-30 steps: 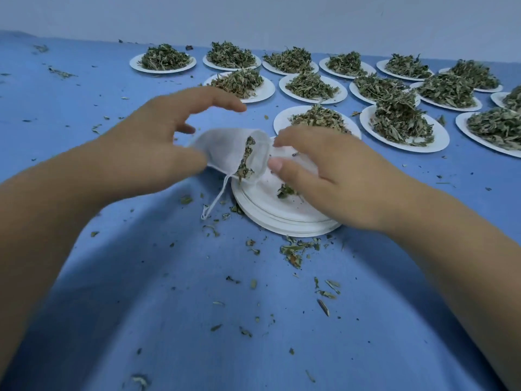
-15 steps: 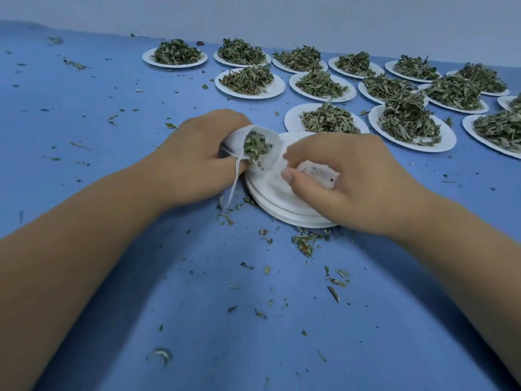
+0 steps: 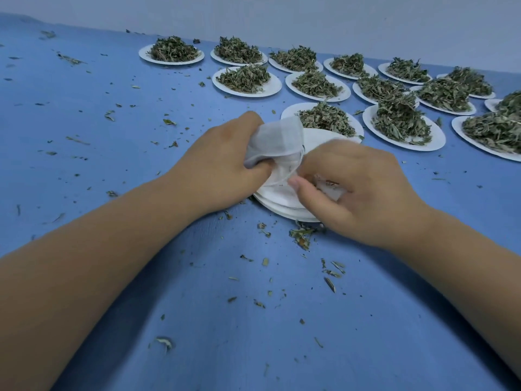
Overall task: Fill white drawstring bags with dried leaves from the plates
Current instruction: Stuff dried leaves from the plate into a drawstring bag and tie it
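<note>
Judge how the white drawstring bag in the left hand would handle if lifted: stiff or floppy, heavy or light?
Probably floppy: the white bag crumples and folds where the left hand grips it. Likely light: its cloth looks thin, and the dried leaves meant for it are small flakes. It could spill if tipped; whether its mouth is closed is unclear.

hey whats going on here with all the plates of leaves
A person is filling a small white cloth drawstring bag with dried green leaves. The left hand grips the bag over a stack of nearly bare white paper plates on the blue table. The right hand, fingers curled, is at the bag's mouth; whether it pinches the edge or the string isn't clear. Many white plates heaped with leaves wait behind.
</note>
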`<move>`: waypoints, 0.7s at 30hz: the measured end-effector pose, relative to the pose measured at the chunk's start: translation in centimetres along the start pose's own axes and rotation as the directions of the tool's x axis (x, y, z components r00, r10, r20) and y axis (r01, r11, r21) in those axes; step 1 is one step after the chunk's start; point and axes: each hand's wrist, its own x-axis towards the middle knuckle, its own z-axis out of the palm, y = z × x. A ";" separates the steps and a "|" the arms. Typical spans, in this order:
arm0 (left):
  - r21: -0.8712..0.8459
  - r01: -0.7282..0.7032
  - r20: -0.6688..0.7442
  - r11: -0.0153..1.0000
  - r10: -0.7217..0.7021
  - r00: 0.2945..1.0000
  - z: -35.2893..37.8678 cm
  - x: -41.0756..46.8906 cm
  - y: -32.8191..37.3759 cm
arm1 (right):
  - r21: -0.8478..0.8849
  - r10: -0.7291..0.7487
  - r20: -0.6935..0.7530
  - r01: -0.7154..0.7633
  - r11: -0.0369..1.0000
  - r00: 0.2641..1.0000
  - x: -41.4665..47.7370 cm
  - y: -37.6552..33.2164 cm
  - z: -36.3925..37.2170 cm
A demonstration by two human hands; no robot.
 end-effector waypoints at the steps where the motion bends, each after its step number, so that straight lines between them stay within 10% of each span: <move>1: -0.003 0.001 -0.005 1.000 -0.001 1.000 0.0 0.0 0.0 | -0.002 0.038 0.021 -0.038 0.999 0.999 0.1 0.1 0.0; 10: 0.006 0.026 -0.022 1.000 -0.025 0.999 0.2 -0.1 0.2 | -0.071 -0.111 0.021 0.113 0.991 0.994 -0.3 -0.3 1.3; 21: -0.051 0.048 -0.031 0.998 -0.050 0.998 0.0 -0.2 0.3 | 0.121 0.075 0.187 -0.098 0.988 0.980 1.6 -0.6 0.4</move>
